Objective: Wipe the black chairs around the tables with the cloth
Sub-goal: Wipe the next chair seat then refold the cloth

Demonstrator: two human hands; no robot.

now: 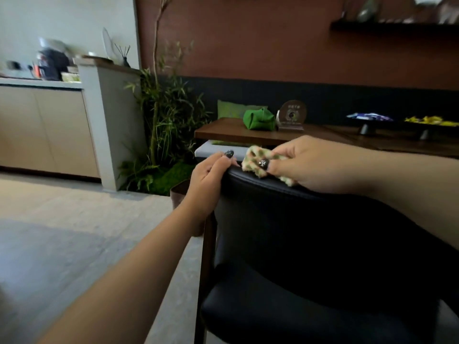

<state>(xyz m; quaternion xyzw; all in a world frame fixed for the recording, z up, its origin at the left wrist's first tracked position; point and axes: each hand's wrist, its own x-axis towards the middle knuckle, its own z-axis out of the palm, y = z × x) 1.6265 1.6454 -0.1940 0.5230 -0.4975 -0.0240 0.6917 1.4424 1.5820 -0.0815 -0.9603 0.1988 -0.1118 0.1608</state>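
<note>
Both hands grip chair point(298, 219) top, right hand point(315, 165) holding cloth point(255, 161).

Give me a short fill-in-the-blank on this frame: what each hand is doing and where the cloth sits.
1. The right hand pinches a patterned ____ against the chair's top edge.
2. The left hand grips the top corner of the black ____.
3. On the wooden table beyond the chair lies a ____ fabric pouch.
4. The potted bamboo plant stands to the ____ of the table.

Missing words: cloth; chair; green; left
</note>
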